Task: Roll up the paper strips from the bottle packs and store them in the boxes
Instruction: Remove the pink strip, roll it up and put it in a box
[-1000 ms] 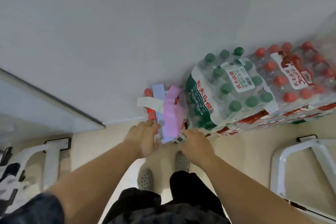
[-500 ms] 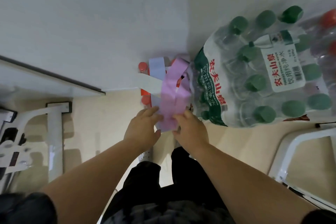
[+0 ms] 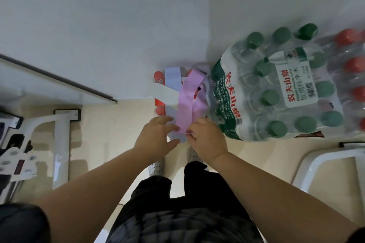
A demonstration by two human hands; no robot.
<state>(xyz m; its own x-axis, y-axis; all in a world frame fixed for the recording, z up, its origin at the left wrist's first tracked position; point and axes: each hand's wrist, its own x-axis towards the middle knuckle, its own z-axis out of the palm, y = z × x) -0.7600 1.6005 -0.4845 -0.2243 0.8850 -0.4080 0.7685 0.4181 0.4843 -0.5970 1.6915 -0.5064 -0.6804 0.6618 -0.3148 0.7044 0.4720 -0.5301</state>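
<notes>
A pink paper strip (image 3: 186,102) drapes over a low pack of red-capped bottles (image 3: 158,75) by the wall. A pale blue strip (image 3: 172,79) and a white strip (image 3: 167,92) lie crossed beneath it. My left hand (image 3: 156,137) touches the pink strip's near end from the left, fingers extended. From the right, my right hand (image 3: 207,138) pinches that same end with curled fingers. A shrink-wrapped pack of green-capped bottles (image 3: 276,92) stands just right of the strips.
More red-capped bottle packs (image 3: 353,65) sit at the far right. White metal frames stand on the floor at left (image 3: 59,134) and right (image 3: 325,156). A white wall fills the upper view. My shoes (image 3: 156,165) are below the hands.
Both hands have closed in on the near end of the pink strip, and my head has leaned closer to the packs. The strips still lie over the bottles.
</notes>
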